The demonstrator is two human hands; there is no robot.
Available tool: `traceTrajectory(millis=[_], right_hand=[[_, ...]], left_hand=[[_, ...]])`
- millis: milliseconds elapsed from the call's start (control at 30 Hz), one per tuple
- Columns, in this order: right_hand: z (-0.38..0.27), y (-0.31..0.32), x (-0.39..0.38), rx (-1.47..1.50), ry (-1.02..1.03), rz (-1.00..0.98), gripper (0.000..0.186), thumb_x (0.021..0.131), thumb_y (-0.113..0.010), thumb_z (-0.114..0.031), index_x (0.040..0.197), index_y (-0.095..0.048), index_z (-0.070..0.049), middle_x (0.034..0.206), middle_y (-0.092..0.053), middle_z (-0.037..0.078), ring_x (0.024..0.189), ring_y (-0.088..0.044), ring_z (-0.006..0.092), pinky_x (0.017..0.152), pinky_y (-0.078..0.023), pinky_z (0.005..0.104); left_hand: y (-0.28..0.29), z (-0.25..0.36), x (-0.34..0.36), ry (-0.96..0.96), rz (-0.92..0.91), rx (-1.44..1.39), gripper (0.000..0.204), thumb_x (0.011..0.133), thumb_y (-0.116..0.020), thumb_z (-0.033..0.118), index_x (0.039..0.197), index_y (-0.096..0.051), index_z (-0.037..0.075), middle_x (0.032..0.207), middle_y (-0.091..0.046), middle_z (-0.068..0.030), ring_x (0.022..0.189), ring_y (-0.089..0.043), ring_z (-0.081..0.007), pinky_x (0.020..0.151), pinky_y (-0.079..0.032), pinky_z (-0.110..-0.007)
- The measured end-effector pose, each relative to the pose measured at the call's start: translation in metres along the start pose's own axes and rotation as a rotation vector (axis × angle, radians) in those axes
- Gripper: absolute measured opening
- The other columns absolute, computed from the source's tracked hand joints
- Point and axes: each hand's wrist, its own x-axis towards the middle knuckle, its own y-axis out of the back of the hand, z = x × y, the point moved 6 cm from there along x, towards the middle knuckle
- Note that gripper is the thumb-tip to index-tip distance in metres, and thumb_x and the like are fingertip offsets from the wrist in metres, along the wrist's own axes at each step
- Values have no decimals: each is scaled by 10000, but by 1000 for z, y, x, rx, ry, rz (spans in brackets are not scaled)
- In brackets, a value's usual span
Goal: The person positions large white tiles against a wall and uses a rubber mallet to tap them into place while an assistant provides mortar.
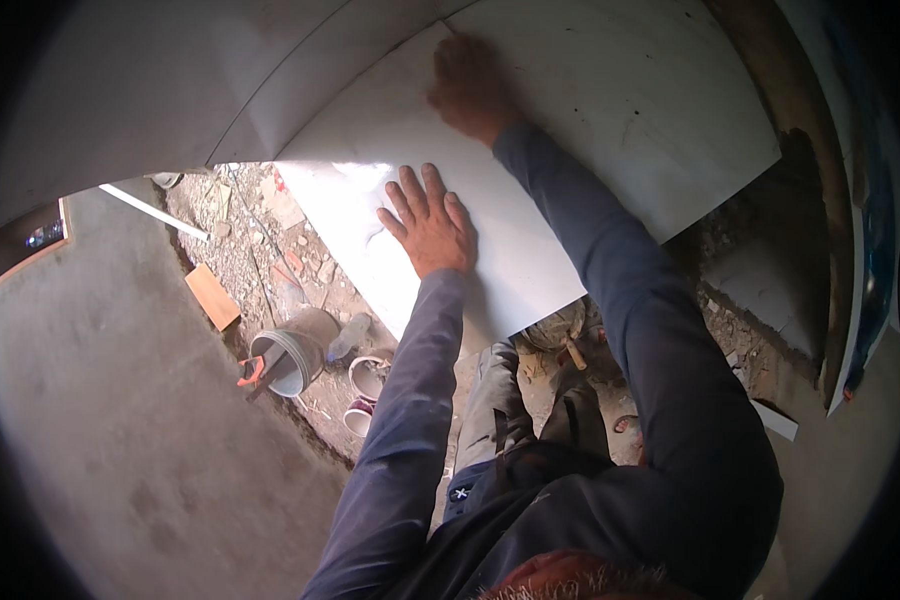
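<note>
The left hand (430, 228) lies flat, fingers spread, on the white sheet (520, 250) straight ahead; the right hand (470, 90), arm outstretched, curls, blurred, near the sheet's far edge, grip unclear.

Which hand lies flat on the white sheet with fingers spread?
The left hand, nearer the person's body; the right hand, farther across the white sheet, is curled.

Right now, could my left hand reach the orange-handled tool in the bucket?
Probably not without bending: the orange-handled tool looks unobstructed, but its bucket sits on the ground, below the white sheet under your left hand.
</note>
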Motion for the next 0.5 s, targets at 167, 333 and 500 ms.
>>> traceTrajectory(millis=[167, 333, 500], right_hand=[[-15, 19, -23, 211, -105, 125, 546, 956, -585, -357, 1281, -580, 82, 1424, -503, 220, 1376, -413, 410, 1169, -299, 529], [-3, 2, -43, 137, -188, 64, 593, 944, -592, -384, 1332, -545, 61, 1447, -473, 218, 1411, -380, 380, 1175, -295, 520], [-3, -1, -48, 173, -227, 220, 606, 909, -603, -434, 1294, -609, 33, 1387, -545, 213, 1381, -423, 387, 1193, -265, 531]], left_hand=[[1, -1, -2, -7, -11, -17, 583, 1057, -286, 349, 1595, -274, 126, 1674, -165, -170, 1550, -66, -400, 1229, 18, -587], [-12, -4, 2, -26, 10, 11, 571, 1073, -264, 404, 1612, -254, 216, 1687, -160, -124, 1557, -59, -381, 1217, 20, -605], [-20, -11, 15, -108, 94, 21, 579, 1065, -258, 445, 1598, -281, 221, 1682, -176, -117, 1545, -99, -407, 1216, -30, -621]])
